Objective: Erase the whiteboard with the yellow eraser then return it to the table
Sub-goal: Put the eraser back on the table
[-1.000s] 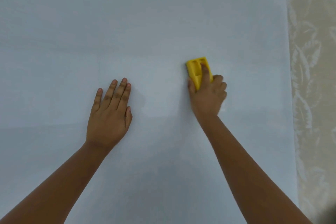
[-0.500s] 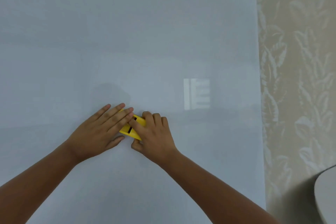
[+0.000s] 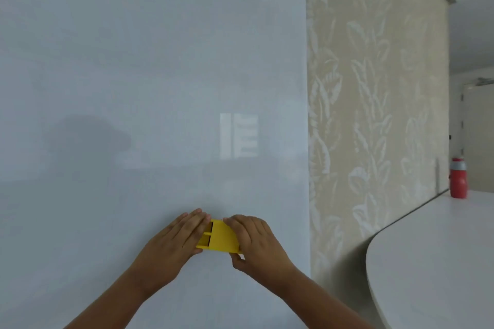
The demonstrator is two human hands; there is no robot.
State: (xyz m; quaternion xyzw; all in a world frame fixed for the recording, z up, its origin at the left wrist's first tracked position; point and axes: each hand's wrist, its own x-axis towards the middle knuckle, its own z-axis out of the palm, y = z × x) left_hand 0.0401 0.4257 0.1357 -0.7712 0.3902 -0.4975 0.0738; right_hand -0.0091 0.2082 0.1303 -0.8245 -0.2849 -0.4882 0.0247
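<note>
The whiteboard (image 3: 133,88) fills the left and middle of the head view, its surface plain with only a window reflection on it. The yellow eraser (image 3: 220,239) is low on the board, held between both hands. My left hand (image 3: 173,243) lies flat over its left end, fingers straight. My right hand (image 3: 256,243) grips its right end, fingers over the top and thumb under. The white table (image 3: 433,262) curves in at the lower right, apart from the hands.
Beige leaf-patterned wallpaper (image 3: 374,115) covers the wall right of the board. A red bottle with a grey cap (image 3: 458,178) stands on the table's far end by the wall. A white door (image 3: 478,136) is at the far right.
My right hand brought the eraser down and left to meet my left hand, and both now hold it. The view has swung right, so the table and red bottle appear.
</note>
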